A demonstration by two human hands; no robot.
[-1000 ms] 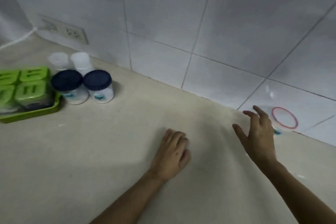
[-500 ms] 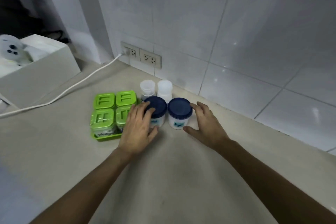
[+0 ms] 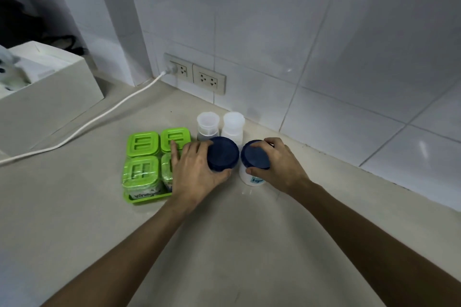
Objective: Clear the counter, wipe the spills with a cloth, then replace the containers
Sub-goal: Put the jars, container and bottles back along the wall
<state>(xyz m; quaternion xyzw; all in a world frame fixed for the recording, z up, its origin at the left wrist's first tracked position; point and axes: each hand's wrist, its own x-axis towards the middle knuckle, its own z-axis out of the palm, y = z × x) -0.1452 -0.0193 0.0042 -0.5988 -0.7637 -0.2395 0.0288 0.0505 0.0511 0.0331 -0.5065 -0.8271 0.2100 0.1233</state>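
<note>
Two white jars with dark blue lids stand side by side on the beige counter [image 3: 249,244]. My left hand [image 3: 192,174] wraps around the left jar [image 3: 222,153]. My right hand [image 3: 279,167] grips the right jar [image 3: 254,154], whose label reads "Sugar". Behind them stand two small translucent white containers [image 3: 208,123] [image 3: 233,124] near the wall. Left of the jars sits a green tray [image 3: 147,198] holding several green-lidded containers [image 3: 142,143]; my left hand partly covers two of them.
A white cable [image 3: 99,117] runs across the counter from a double wall socket [image 3: 194,73]. A white box [image 3: 50,92] stands at the far left. Tiled wall closes the back. A small wet patch shows in front of the right jar.
The view swung left from the bare counter to the jars. Both hands reached forward and closed around the two blue-lidded jars, which now look drawn slightly toward me.
</note>
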